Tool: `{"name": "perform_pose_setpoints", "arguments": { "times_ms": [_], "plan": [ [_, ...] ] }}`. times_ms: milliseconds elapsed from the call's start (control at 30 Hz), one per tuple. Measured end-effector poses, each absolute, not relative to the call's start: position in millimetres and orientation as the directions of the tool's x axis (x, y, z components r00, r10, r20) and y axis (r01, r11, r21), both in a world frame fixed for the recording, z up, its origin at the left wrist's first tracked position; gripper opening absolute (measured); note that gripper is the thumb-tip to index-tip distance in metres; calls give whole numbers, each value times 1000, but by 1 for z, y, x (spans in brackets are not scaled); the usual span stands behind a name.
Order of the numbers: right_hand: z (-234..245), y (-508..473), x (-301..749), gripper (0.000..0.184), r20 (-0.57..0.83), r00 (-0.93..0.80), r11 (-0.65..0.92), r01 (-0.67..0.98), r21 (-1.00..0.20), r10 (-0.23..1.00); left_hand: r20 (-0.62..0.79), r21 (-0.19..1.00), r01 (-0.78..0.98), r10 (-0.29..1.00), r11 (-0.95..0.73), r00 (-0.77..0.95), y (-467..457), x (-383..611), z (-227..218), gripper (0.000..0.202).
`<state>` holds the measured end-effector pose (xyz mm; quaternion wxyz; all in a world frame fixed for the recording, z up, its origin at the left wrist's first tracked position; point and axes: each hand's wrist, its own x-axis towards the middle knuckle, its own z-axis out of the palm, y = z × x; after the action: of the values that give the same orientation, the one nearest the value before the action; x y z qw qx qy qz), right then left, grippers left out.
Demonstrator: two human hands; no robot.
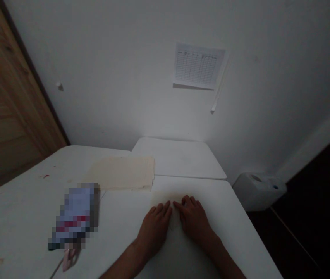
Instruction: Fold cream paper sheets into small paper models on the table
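My left hand (157,224) rests on the white table (124,228) with its fingers bent and drawn together. My right hand (193,219) lies just beside it, index finger reaching toward the left fingertips and the other fingers curled. Under and between the fingertips is a thin beige sheet (165,197), faint against the tabletop. Both hands seem to grip it, though the fingers partly hide it. To the left behind them lies a stack of beige sheets (124,172) with uneven edges.
On the left is a pixelated pouch-like item (76,209) with a pink strap (69,257). A printed paper (198,66) hangs on the wall. A white plastic container (258,190) stands right of the table, and a wooden door (14,97) is at left.
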<state>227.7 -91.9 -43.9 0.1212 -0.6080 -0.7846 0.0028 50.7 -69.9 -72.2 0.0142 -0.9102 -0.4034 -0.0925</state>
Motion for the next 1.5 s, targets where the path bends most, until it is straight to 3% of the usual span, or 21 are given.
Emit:
{"name": "perform_pose_setpoints", "arguments": {
  "times_ms": [233,467,767,900,1033,1233,1500],
  "plan": [
    [-45,-94,226,42,182,-196,225,962,-157,964,203,42,818,807,-574,555,-81,47,-65,40],
    [-45,-94,225,43,172,-187,213,966,-147,967,217,95,867,860,-488,461,-83,25,-61,46],
    [-47,-95,225,45,167,-183,204,972,-116,969,304,23,903,863,-430,403,-83,15,-63,43],
    [-49,-95,224,48,149,-188,202,975,-88,971,354,8,794,744,-608,566,-77,16,-70,49],
    [-50,-95,222,52,126,-195,205,976,-71,973,284,82,593,589,-801,756,-70,17,-74,58],
    [-51,-95,222,55,138,-207,215,975,-48,969,250,182,607,634,-773,732,-68,15,-74,60],
    [-52,-107,245,37,206,-85,102,992,-72,975,249,147,702,713,-697,656,-72,4,-70,55]
  ]
}}
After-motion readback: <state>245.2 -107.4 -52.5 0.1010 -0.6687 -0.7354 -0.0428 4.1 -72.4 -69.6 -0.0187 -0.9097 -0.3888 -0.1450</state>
